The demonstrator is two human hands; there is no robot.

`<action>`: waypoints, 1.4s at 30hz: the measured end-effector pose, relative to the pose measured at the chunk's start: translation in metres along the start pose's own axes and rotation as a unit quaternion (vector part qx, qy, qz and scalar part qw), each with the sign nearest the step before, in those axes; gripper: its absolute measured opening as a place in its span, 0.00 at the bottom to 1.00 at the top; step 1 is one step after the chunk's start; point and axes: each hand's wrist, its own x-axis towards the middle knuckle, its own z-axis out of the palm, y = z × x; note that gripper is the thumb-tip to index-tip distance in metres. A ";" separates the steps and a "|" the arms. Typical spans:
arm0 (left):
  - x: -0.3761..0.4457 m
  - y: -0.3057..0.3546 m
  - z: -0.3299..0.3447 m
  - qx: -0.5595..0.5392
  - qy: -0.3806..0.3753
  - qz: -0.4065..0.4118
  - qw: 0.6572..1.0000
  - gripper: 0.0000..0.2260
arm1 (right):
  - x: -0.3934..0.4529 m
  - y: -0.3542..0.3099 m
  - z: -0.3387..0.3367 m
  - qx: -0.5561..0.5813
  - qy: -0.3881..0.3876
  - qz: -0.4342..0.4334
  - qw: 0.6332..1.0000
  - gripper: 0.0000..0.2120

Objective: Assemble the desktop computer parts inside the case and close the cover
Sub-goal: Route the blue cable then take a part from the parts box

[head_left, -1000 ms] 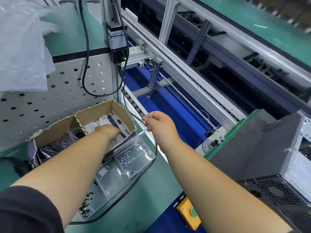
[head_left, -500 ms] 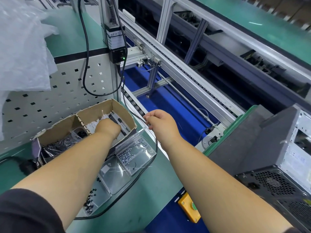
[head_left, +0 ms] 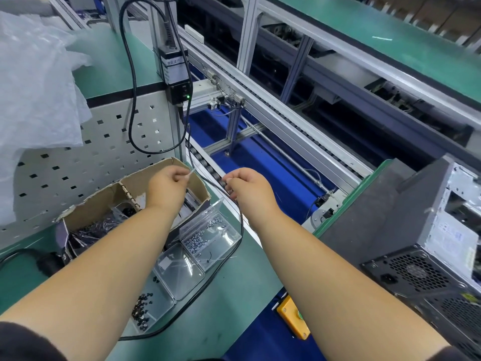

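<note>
My left hand (head_left: 166, 186) is lifted above the cardboard box (head_left: 104, 194) and pinches a thin white cable tie (head_left: 190, 173) that sticks out to the right. My right hand (head_left: 247, 188) hovers beside it over the bench edge, fingers curled, pinching something small and dark at its fingertips; what it is I cannot tell. The grey computer case (head_left: 426, 246) lies at the right with its rear fan grille toward me, away from both hands.
Clear plastic trays (head_left: 197, 246) with small screws sit in front of the box. A black cable (head_left: 234, 230) loops across the green bench. A perforated panel, white plastic bags (head_left: 33, 82), the conveyor rails (head_left: 286, 121) and a yellow button box (head_left: 294, 319) surround the spot.
My left hand has come up out of the cardboard box with a white tie pinched in it. The right hand stayed near the bench edge.
</note>
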 end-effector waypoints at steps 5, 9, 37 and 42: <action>-0.027 0.050 0.017 -0.107 -0.141 0.076 0.981 0.06 | -0.007 -0.013 -0.035 0.012 0.049 -0.040 0.998 0.07; -0.060 0.089 0.040 -0.125 -0.222 0.148 0.956 0.06 | -0.024 -0.015 -0.079 0.020 0.079 -0.051 0.995 0.09; -0.336 0.259 0.363 -0.013 -0.433 0.274 0.859 0.05 | -0.228 0.114 -0.485 0.146 0.385 -0.091 0.907 0.06; -0.347 0.256 0.395 0.001 -0.446 0.244 0.861 0.05 | -0.245 0.140 -0.520 0.133 0.438 -0.068 0.887 0.05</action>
